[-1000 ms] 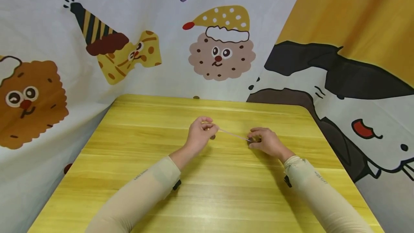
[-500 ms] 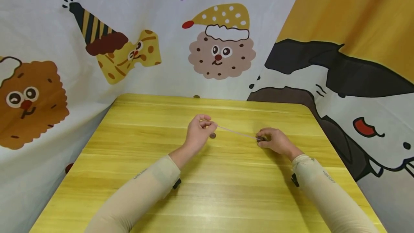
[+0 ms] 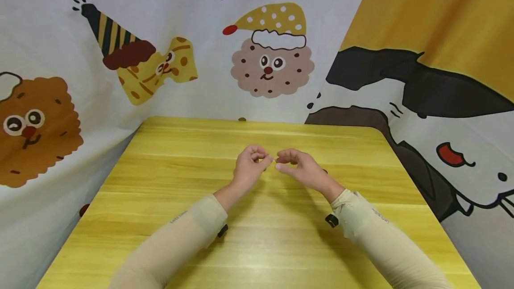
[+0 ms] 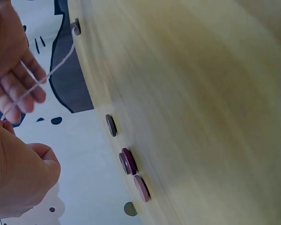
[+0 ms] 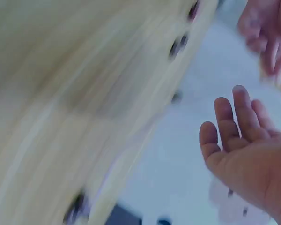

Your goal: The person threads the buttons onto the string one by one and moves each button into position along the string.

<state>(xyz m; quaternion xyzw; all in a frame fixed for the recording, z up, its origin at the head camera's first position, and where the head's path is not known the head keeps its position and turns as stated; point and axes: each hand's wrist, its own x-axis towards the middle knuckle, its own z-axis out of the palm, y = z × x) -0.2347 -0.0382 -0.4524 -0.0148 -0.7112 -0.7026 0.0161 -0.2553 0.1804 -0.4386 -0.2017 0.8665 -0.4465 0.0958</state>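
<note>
My left hand (image 3: 250, 168) pinches the end of a thin pale string (image 4: 60, 64) above the table. The string runs slack to a dark, button-like disc (image 4: 76, 27) lying on the table; in the head view this disc (image 3: 325, 171) shows just beyond my right wrist. My right hand (image 3: 301, 168) is beside the left fingertips, its fingers apart and loosely bent, with nothing seen gripped. In the left wrist view, a dark brown disc (image 4: 111, 125), a purple disc (image 4: 129, 161) overlapping a greyish one, and a pink disc (image 4: 141, 188) lie on the table. My hands hide most of them in the head view.
The yellow wood-grain table (image 3: 257, 235) has rounded far corners. A white cloth (image 3: 209, 97) printed with cartoon figures hangs behind it and along both sides. The right wrist view is blurred.
My right hand has let go of the dark disc, leaving it on the table at the right, and moved left to my left hand. The string has gone from taut to slack.
</note>
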